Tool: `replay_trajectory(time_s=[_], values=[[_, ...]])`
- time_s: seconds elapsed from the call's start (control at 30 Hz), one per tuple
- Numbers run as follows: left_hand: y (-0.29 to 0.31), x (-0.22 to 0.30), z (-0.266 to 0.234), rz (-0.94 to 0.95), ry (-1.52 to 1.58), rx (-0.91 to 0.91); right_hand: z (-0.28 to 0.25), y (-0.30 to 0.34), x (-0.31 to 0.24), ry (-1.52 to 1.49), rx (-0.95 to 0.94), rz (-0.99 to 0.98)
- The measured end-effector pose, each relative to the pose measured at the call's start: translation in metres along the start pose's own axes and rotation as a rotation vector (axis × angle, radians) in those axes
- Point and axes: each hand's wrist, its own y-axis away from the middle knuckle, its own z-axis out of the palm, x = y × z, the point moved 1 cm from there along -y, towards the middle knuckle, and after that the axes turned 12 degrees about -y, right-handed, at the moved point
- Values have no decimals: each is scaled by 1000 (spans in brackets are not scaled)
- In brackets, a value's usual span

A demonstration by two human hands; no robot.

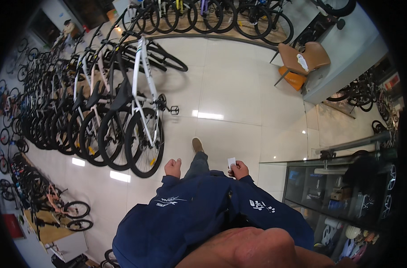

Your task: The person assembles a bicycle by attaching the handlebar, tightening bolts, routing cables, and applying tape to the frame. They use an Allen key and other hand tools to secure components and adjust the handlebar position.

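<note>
My right hand (240, 170) pinches a small white card (231, 161) between thumb and fingers, in front of my dark blue jacket (194, 210). To its left, my left hand (173, 168) is curled into a loose fist, and I see nothing in it. The left fist is nearest to the rear wheel of a white bicycle (141, 85), which stands at the near end of a long row, apart from the hand. Below and between the hands, one brown shoe (197, 144) shows on the pale tiled floor (230, 98).
More bicycles (208, 15) stand along the far side. A brown chair (304, 60) with a white item on its seat is at the far right. A glass display case (328, 183) stands close on my right. Another person (69, 29) sits at the far left.
</note>
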Motion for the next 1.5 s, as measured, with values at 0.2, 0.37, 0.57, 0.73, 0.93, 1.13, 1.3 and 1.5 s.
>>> replay_trajectory(time_s=[0.2, 0.37, 0.57, 0.73, 0.93, 1.13, 1.3, 1.5], values=[[-175, 89, 55, 65, -9, -28, 46, -126, -133, -87, 115, -81], [-308, 167, 84, 100, -57, -51, 53, -222, -210, -211, 188, -202], [-421, 191, 144, 118, -124, -95, 44, -326, -227, -233, 323, -109], [-504, 210, 220, -27, -123, -91, 32, -470, -290, -259, 318, -101], [-601, 297, 280, -6, -108, 33, 53, -657, -465, -131, 202, -158], [-677, 320, 321, -135, -97, 164, 123, -794, -601, -81, 55, -206], [-782, 310, 355, -187, 45, 217, 215, -892, -623, 40, -51, -129], [-960, 363, 354, -95, 72, 272, 332, -974, -669, 62, -103, 12]])
